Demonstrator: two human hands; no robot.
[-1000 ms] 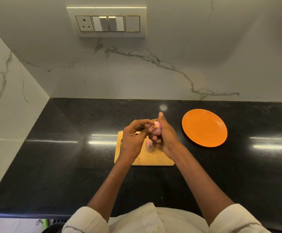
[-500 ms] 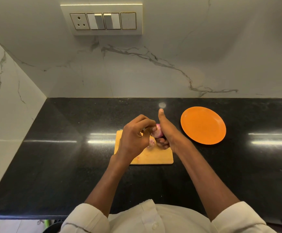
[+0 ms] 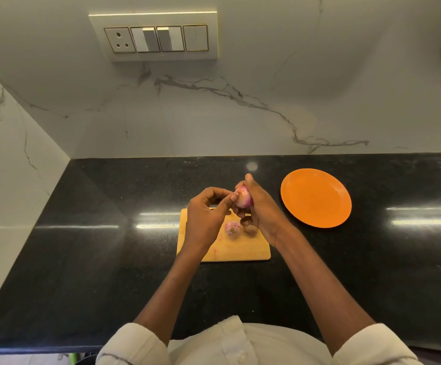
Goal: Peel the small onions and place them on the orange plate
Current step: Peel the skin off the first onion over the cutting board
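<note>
Peeling one small onion above the cutting board

The left hand (image 3: 205, 214) pinches at the skin while the right hand (image 3: 260, 206) grips the onion (image 3: 243, 199) over the cutting board (image 3: 238, 250), probably so scraps drop there; a second onion (image 3: 232, 227) waits on it, the orange plate (image 3: 316, 198) beyond on the table (image 3: 82, 246).

Cutting board (image 3: 240, 250) sits on the bench (image 3: 82, 259), centre. Plate (image 3: 316, 198) on bench right of board, apart from it, slightly farther back. One onion (image 3: 232, 227) lies on board. Second onion (image 3: 243, 200) held above board's far edge between left hand (image 3: 205, 217) and right hand (image 3: 263, 210). Switch panel (image 3: 159, 38) on wall behind bench.
</note>
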